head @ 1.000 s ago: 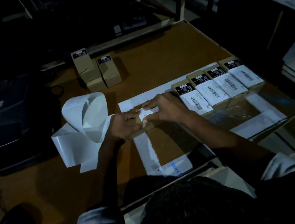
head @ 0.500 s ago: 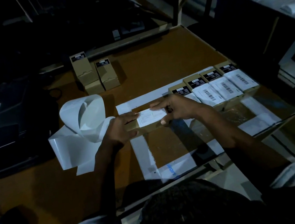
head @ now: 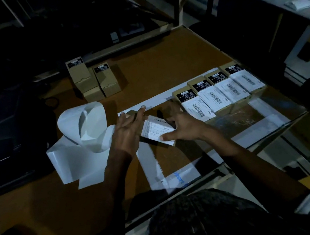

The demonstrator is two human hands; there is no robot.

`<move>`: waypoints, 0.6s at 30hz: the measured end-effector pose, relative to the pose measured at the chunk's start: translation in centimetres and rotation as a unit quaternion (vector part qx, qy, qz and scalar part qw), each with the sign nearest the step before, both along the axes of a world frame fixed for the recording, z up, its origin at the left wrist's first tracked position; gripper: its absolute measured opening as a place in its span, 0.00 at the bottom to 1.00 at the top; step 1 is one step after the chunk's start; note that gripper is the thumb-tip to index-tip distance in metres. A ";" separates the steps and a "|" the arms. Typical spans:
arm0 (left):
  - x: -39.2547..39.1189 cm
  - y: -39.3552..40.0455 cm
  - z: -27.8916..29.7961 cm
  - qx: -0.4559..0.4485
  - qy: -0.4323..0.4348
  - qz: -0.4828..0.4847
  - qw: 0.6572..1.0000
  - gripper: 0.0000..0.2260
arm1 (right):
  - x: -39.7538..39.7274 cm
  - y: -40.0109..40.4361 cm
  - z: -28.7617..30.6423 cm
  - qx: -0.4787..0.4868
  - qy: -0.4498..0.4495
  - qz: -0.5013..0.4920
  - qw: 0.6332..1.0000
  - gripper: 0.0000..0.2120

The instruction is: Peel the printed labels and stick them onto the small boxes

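A labelled box lies on the counter between both hands. The left hand rests flat-fingered on its left end; the right hand, fingers spread, presses its right edge.

The left hand covers the left end of the small box being labelled, so its full outline is hidden. Print on its white label is too small to read. The room behind the tabletop is too dark to make out. A dark machine at the left is cut off by the edge. Text on the four labelled boxes is illegible.
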State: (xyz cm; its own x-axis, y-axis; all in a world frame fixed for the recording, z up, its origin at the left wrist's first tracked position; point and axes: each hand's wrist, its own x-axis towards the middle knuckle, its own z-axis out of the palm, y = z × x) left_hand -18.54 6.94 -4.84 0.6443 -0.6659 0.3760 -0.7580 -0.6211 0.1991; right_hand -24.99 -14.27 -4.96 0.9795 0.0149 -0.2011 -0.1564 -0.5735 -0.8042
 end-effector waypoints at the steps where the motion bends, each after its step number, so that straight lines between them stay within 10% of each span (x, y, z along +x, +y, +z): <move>1: 0.0 0.1 -0.4 0.000 0.003 0.016 1.000 0.43 | -0.1 0.3 -0.2 0.016 -0.006 -0.021 1.000 0.56; 10: -2.7 0.4 -1.9 -0.186 0.218 0.159 0.945 0.40 | -1.6 3.6 -2.6 -0.035 -0.113 -0.220 0.968 0.58; 18: -2.6 -0.5 -2.0 -0.200 0.300 0.181 0.915 0.32 | -3.7 3.9 -3.5 -0.036 -0.080 -0.205 0.975 0.48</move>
